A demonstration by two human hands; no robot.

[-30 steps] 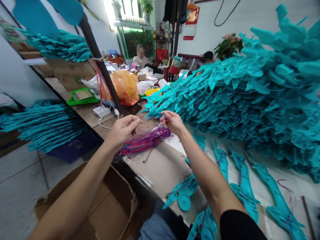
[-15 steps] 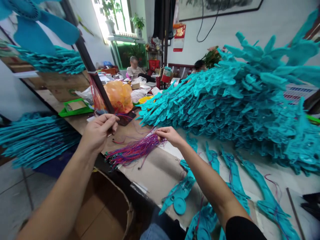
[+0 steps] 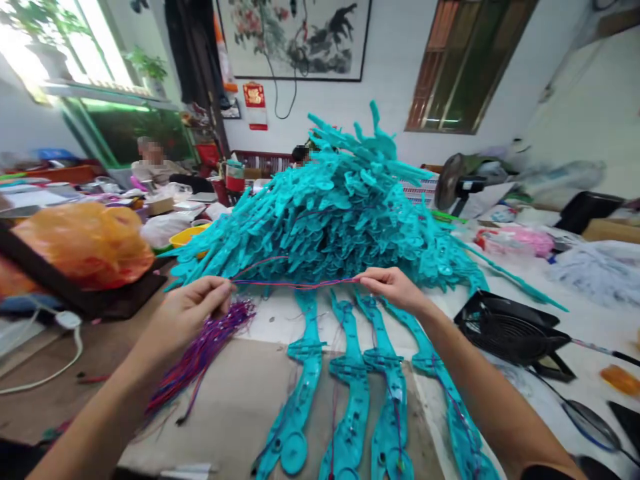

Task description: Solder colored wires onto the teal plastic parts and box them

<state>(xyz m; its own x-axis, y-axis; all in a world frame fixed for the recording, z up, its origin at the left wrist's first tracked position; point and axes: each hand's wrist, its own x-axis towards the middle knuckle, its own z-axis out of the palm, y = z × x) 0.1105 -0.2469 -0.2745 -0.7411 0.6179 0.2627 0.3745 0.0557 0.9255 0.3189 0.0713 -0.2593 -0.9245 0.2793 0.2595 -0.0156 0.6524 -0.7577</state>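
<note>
Left hand (image 3: 187, 313): thumb and fingertips pinched shut on one end of a thin red-purple wire (image 3: 295, 285). Bundle of purple-red wires (image 3: 200, 353) lies on the table (image 3: 235, 407) just below that hand. Wire runs taut, level, above teal plastic handle pieces (image 3: 350, 380). Right hand (image 3: 393, 288): fingers closed narrow, pinching the wire's other end.

Nothing written here can be read. Far beyond the left hand (image 3: 193, 313), a small red placard (image 3: 255, 97) hangs on the back wall with a gold mark on it, too blurred to make out. The framed ink painting (image 3: 295, 37), high above both hands, shows no legible inscription. Beyond the right hand (image 3: 393, 287), behind the teal pile (image 3: 340, 220), a white printed panel (image 3: 419, 192) bears rows of coloured print too small to tell.
</note>
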